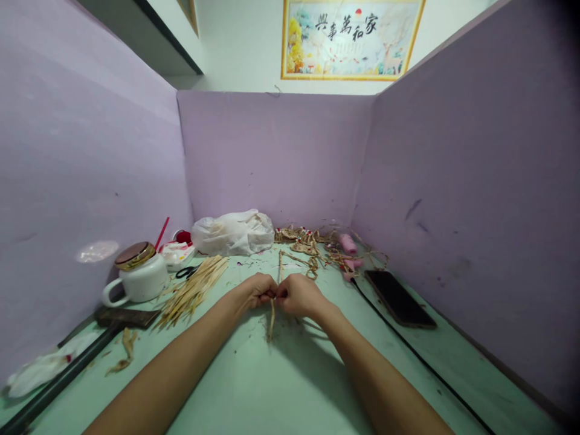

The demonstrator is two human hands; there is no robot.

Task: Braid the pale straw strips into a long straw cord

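Observation:
My left hand (261, 290) and my right hand (299, 295) meet over the middle of the green table, fingertips pinched together. Between them they grip a thin straw-coloured cord (272, 326). One end hangs down below my fingers, and a stretch of it runs up behind them toward the back of the table. The exact spot being pinched is hidden by my fingers. To the left of my left hand lies a fanned bundle of pale straw strips (194, 290), with black-handled scissors (186, 272) beside it.
A lidded white mug (144, 279) and a dark hammer-like tool (122, 317) stand at left. Behind are a white plastic bag (233, 232), tangled braided cords (308, 241) and a pink spool (347, 243). A phone (401, 299) and black cable (412, 350) lie at right. Purple partitions enclose three sides.

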